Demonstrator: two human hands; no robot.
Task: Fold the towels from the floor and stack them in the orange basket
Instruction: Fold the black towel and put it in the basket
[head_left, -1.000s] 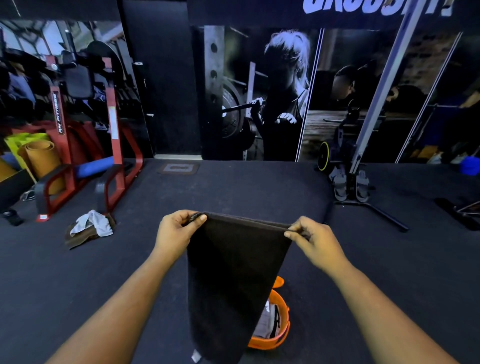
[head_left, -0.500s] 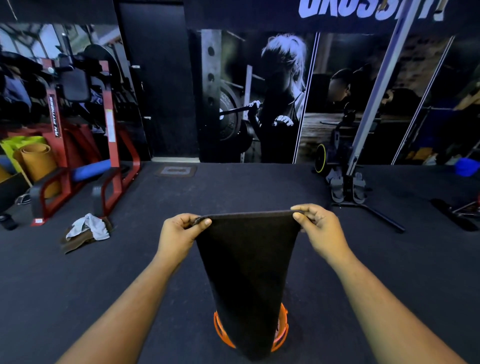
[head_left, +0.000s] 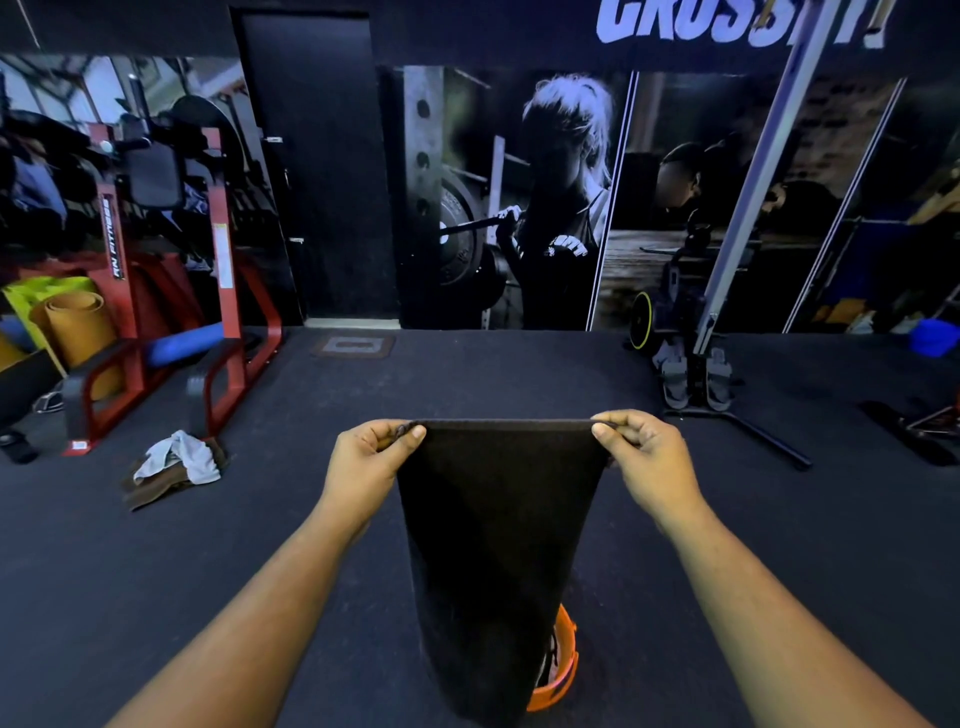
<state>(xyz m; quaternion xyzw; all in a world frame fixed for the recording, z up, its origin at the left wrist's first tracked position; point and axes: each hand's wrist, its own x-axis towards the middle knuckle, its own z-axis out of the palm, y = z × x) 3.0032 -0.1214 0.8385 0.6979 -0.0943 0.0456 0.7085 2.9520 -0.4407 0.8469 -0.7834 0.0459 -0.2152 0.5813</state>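
A dark brown towel hangs straight down in front of me, its top edge pulled taut. My left hand pinches the top left corner and my right hand pinches the top right corner. Behind the towel's lower end stands the orange basket on the floor; only its right rim shows, with something pale inside. A small heap of towels, white on brown, lies on the floor at the left.
A red weight rack stands at the left, with rolled mats behind it. A machine with a black floor stand is at the right. The floor is dark rubber matting; a mural wall closes the back.
My hands have moved further apart and levelled, stretching the towel's top edge straight. The towel now hangs more centred over the basket, hiding most of it.
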